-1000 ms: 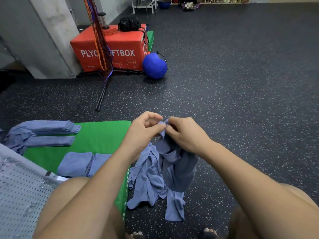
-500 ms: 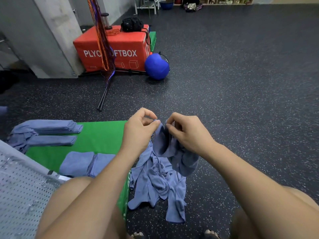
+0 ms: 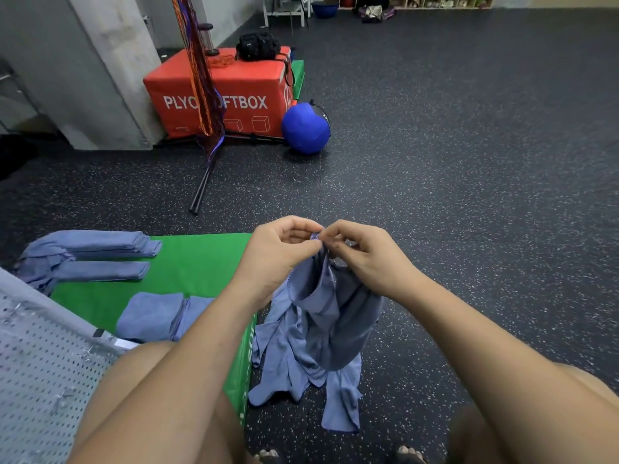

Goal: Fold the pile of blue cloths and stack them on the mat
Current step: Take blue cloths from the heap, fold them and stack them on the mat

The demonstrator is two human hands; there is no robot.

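1. Blue cloth [image 3: 330, 296] hangs lifted, its top edge pinched by the left hand [image 3: 278, 252] and right hand [image 3: 365, 252], fingers curled tight.
2. Half a second ago the hands stood slightly apart; now both pinches meet.
3. Probably hunting a corner; no fold begun.
4. Unfolded pile [image 3: 291, 373] lies on the floor beside the green mat [image 3: 194, 262], which holds folded cloths [image 3: 150, 316].

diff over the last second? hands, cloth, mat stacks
Left hand and right hand kept pinching the top edge of the held cloth. They parted slightly half a second ago and are now back fingertip to fingertip. Nothing was let go. Unchanged: the loose pile on the floor and the folded cloths on the green mat.
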